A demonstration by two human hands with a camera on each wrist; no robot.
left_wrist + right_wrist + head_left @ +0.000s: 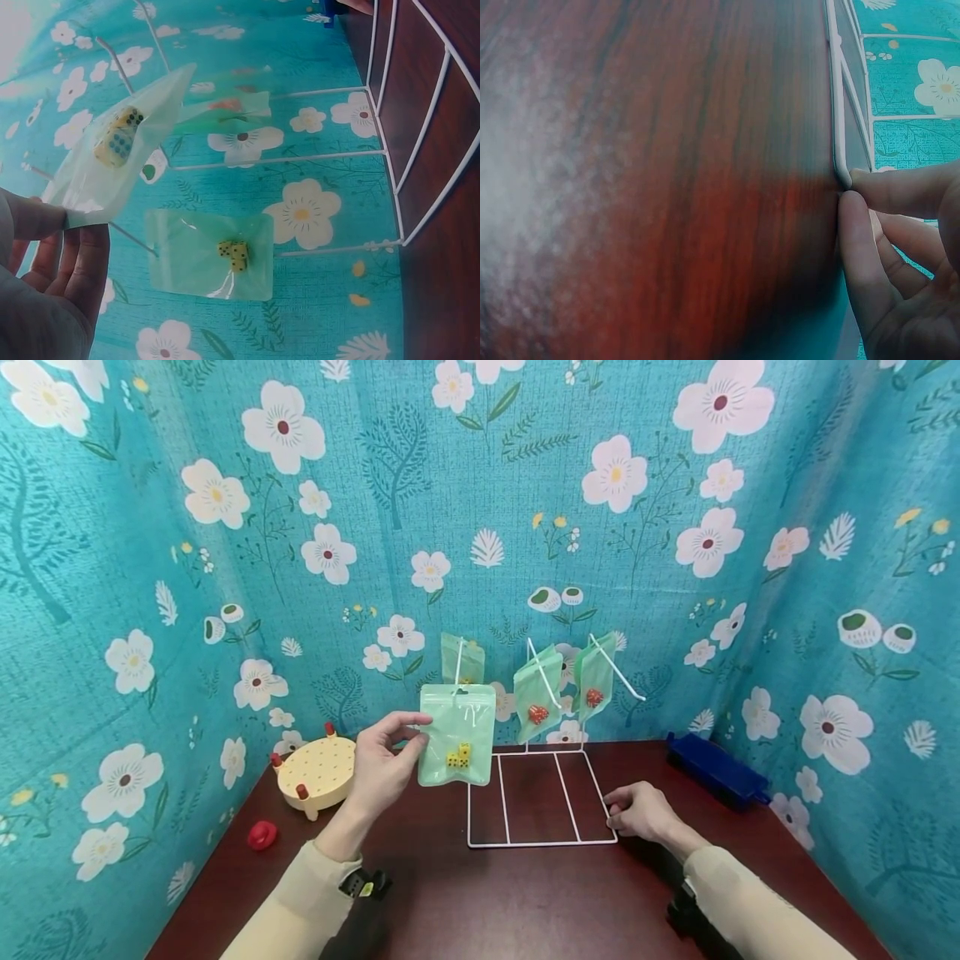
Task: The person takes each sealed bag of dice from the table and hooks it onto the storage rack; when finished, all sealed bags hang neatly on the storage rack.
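My left hand (382,760) pinches the left edge of a green zip bag (431,735) with several yellow dice (459,757) in it. The bag's top meets the left prong (459,660) of a white wire rack (543,844); whether the prong passes through its hole, I cannot tell. Behind it, another green bag (187,274) with yellow dice hangs on that prong. Green bags with red dice hang on the middle (537,702) and right (595,677) prongs. Down at the rack's front right corner, my right hand (647,812) pinches the base wire (840,127) between thumb and finger.
A round cream pegged stand (318,772) with red-tipped legs lies upturned at left, near a small red object (262,835). A blue tray-like object (716,768) is at the back right. Floral turquoise cloth (480,527) surrounds the dark wooden table (450,902).
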